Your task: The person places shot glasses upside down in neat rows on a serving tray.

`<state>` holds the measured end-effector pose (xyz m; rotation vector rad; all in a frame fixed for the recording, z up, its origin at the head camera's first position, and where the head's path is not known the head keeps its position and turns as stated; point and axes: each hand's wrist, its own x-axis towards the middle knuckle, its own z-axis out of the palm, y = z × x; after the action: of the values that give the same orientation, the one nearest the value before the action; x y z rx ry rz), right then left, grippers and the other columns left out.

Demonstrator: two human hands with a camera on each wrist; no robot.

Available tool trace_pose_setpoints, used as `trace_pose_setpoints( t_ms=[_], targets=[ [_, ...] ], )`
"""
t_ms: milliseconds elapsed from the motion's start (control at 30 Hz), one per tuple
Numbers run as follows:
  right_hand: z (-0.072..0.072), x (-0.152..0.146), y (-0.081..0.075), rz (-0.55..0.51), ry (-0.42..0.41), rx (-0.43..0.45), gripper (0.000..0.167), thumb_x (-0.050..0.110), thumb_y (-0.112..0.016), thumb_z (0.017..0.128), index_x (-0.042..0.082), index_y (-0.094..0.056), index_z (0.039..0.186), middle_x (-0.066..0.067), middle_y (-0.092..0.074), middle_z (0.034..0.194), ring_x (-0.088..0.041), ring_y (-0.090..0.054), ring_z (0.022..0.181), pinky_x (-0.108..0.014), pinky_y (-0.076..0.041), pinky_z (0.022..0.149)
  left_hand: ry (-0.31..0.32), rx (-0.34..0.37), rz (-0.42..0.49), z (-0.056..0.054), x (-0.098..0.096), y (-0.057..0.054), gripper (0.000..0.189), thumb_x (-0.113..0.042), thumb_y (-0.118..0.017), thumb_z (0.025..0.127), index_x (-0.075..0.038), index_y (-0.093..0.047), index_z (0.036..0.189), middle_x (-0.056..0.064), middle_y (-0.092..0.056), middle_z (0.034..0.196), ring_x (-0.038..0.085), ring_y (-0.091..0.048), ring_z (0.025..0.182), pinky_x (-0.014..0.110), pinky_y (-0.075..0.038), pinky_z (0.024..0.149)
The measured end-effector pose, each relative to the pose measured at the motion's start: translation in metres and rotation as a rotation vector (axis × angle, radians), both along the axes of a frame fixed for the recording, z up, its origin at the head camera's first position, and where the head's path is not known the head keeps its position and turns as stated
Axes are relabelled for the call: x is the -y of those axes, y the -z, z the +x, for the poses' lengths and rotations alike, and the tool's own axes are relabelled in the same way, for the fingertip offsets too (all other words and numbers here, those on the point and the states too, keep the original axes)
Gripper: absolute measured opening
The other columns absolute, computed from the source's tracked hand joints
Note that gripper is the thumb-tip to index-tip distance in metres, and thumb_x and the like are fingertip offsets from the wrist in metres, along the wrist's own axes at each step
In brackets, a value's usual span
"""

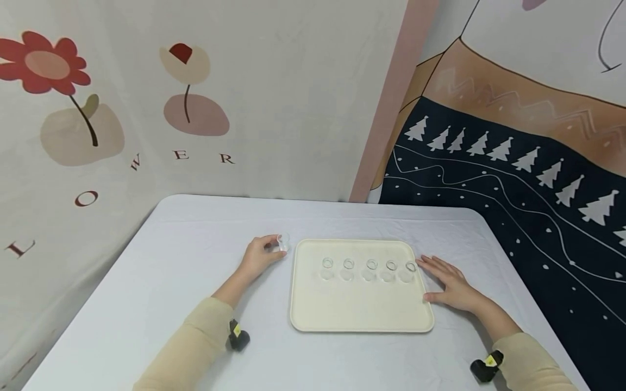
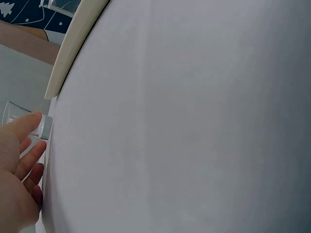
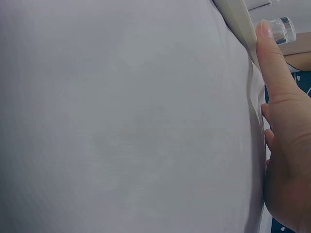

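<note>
Between thumb and fingers, my left hand (image 1: 259, 259) pinches a small clear shot glass (image 1: 283, 243) just left of the cream tray (image 1: 362, 320). In the left wrist view the shot glass (image 2: 46, 127) has a thick base and a wider rim; whether it touches the table I cannot tell. Across the tray, several similar clear glasses (image 1: 371, 265) stand in a row. My right hand (image 1: 454, 288) lies at the tray's right edge with fingers extended. In the right wrist view, its thumb is against the tray rim (image 3: 238, 22), near a glass (image 3: 287, 30).
A white cloth (image 1: 146, 304) covers the table. Behind it hangs a pale curtain (image 1: 293, 108) with flower prints, and a dark tree-patterned fabric (image 1: 469, 179) is at the right. Black wrist cameras sit at both sleeves.
</note>
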<state>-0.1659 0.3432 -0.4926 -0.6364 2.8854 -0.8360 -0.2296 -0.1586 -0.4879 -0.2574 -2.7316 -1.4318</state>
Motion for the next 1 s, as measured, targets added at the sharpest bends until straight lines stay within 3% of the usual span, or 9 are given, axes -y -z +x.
trace_pose_setpoints(
  t_ms=[200, 467, 767, 1000],
  targets=[
    [0.001, 0.001, 0.001, 0.001, 0.008, 0.007, 0.086, 0.042, -0.077, 0.074, 0.012, -0.040, 0.145, -0.023, -0.029, 0.150, -0.048, -0.013, 0.137, -0.068, -0.005, 0.102, -0.046, -0.008, -0.001, -0.002, -0.003, 0.004, 0.040, -0.013, -0.078, 0.080, 0.002, -0.065, 0.114, 0.015, -0.065, 0.108, 0.030, -0.054, 0.102, 0.044, -0.045, 0.091],
    [0.002, 0.000, 0.001, 0.003, 0.007, 0.007, 0.086, 0.042, -0.077, 0.075, 0.011, -0.039, 0.145, -0.024, -0.029, 0.150, -0.049, -0.013, 0.136, -0.069, -0.005, 0.102, -0.060, -0.017, 0.000, -0.002, -0.004, 0.005, 0.031, -0.015, -0.079, 0.080, 0.000, -0.068, 0.105, 0.012, -0.065, 0.101, 0.028, -0.054, 0.097, 0.043, -0.045, 0.088],
    [0.002, 0.001, 0.000, -0.003, 0.003, -0.002, 0.086, 0.042, -0.077, 0.075, 0.012, -0.040, 0.145, -0.024, -0.029, 0.149, -0.049, -0.014, 0.136, -0.069, -0.006, 0.101, -0.090, 0.006, 0.045, 0.007, -0.001, 0.000, 0.031, -0.016, -0.080, 0.079, -0.002, -0.067, 0.103, 0.010, -0.066, 0.101, 0.029, -0.057, 0.100, 0.044, -0.044, 0.092],
    [0.003, 0.001, -0.001, -0.016, -0.006, -0.032, 0.084, 0.041, -0.078, 0.074, 0.012, -0.041, 0.144, -0.025, -0.031, 0.148, -0.050, -0.015, 0.135, -0.070, -0.007, 0.100, -0.098, 0.006, 0.110, 0.015, -0.001, -0.011, 0.028, -0.015, -0.080, 0.078, -0.005, -0.066, 0.100, 0.009, -0.064, 0.103, 0.027, -0.055, 0.103, 0.046, -0.042, 0.094]
  ],
)
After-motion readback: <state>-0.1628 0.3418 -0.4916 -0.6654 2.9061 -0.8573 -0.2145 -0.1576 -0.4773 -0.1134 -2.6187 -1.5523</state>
